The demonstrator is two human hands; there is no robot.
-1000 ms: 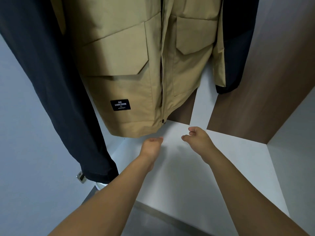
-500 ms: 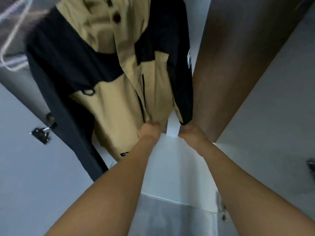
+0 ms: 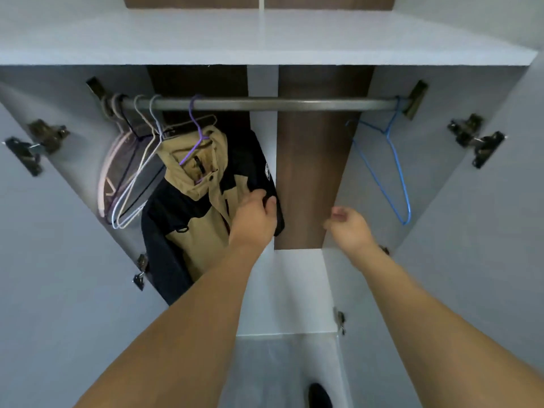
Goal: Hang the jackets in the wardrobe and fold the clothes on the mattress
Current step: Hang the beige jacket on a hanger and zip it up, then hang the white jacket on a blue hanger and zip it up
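Head view, looking up into the wardrobe [image 3: 441,178]. One jacket [image 3: 203,213], tan with black shoulders and sleeves, already up on a purple hanger [image 3: 195,125], hooked over the steel rail [image 3: 265,103] toward the left end. Hood slumped forward over the collar, front apparently closed, body hanging fairly straight, black sleeve trailing down the left side. Judged as the tail end of the hanging step: this jacket in place, only a tidy-up left on it. Any further jackets, the mattress and the clothes to fold all out of sight, so the folding part presumably not yet done.

Left hand [image 3: 254,222] grasping the black sleeve or side edge at the jacket's right, thumb and fingers curled round the fabric. Right hand [image 3: 348,228] released, just apart from the jacket, fingers loosely curled on nothing, in front of the dark wood back panel [image 3: 312,172].

Bunch of bare hangers [image 3: 129,184], white and pale pink, crowded just left of the jacket. Single blue hanger [image 3: 388,169] well apart at the rail's far right. White shelf [image 3: 265,39] overhead, door hinges [image 3: 477,142] on both sides.
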